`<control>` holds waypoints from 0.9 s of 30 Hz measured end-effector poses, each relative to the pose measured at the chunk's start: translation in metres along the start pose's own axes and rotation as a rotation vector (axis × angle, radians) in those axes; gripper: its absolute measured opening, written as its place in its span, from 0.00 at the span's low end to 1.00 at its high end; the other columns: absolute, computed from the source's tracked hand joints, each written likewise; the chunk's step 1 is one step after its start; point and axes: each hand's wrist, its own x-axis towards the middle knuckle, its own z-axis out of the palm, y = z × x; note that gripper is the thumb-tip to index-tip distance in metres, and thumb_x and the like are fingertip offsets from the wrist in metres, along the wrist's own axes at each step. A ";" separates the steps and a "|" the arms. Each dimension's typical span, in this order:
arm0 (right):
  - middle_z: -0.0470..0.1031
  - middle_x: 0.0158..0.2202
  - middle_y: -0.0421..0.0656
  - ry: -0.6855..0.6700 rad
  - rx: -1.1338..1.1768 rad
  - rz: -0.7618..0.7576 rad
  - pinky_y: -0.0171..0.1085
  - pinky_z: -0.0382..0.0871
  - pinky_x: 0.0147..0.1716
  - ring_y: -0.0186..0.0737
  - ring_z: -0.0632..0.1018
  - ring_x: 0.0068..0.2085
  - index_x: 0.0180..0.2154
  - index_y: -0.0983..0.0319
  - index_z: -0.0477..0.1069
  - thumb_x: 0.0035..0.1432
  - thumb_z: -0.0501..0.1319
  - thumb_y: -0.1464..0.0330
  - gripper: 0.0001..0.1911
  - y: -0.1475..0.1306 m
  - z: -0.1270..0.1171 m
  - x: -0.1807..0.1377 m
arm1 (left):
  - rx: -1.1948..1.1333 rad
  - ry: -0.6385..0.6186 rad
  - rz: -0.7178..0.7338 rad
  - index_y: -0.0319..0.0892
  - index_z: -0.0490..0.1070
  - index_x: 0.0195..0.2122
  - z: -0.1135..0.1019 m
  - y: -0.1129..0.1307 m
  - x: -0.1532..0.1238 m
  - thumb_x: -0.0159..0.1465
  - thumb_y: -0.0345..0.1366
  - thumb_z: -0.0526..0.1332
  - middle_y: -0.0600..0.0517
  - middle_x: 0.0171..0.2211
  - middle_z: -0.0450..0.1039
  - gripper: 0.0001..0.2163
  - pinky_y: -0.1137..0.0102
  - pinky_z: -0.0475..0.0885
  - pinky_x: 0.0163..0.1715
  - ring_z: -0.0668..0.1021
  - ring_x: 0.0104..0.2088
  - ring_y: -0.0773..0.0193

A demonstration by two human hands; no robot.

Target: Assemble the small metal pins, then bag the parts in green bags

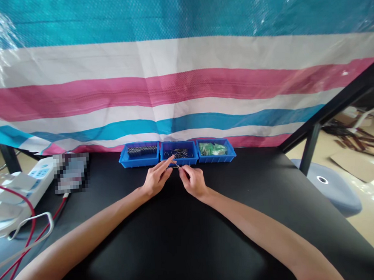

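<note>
My left hand (157,178) is just in front of the middle blue bin, its fingers straight and close together with the thumb beneath. Facing it, my right hand (193,180) is curled, thumb and forefinger pinched. A small thin metal piece (177,166) shows between the fingertips of both hands; its exact kind is too small to make out. The middle bin (193,160) holds loose, thin, dark metal pins or screws (179,152). To its left, a blue bin (137,163) has rows of small silver cylindrical parts (142,150). Green and clear plastic packets (212,149) lie in the right bin (220,158).
A striped plastic sheet (183,87) hangs behind the black tabletop (169,248). On the left are a white power strip (44,175), red and white cables (32,210) and a blurred-out phone-like device (71,173). A grey stool (334,189) stands beyond the right edge.
</note>
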 end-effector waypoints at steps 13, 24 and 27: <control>0.66 0.18 0.38 0.036 -0.012 0.044 0.32 0.57 0.23 0.30 0.67 0.18 0.26 0.62 0.66 0.65 0.50 0.67 0.15 0.001 0.000 0.001 | 0.018 0.017 -0.009 0.45 0.58 0.62 -0.001 0.004 0.001 0.68 0.35 0.53 0.46 0.50 0.73 0.21 0.73 0.76 0.34 0.77 0.28 0.70; 0.75 0.25 0.42 -0.108 0.017 0.050 0.31 0.65 0.27 0.36 0.77 0.25 0.30 0.62 0.68 0.65 0.51 0.68 0.13 0.003 0.001 0.002 | 0.002 0.053 0.016 0.44 0.62 0.59 -0.002 0.007 -0.001 0.67 0.35 0.53 0.43 0.54 0.70 0.19 0.72 0.77 0.35 0.76 0.26 0.71; 0.77 0.26 0.43 -0.151 0.008 0.015 0.31 0.65 0.28 0.36 0.78 0.27 0.31 0.62 0.69 0.65 0.51 0.69 0.11 0.003 0.002 0.001 | 0.010 0.041 0.047 0.44 0.63 0.59 -0.002 0.007 -0.001 0.67 0.35 0.54 0.43 0.53 0.71 0.18 0.73 0.77 0.32 0.75 0.24 0.73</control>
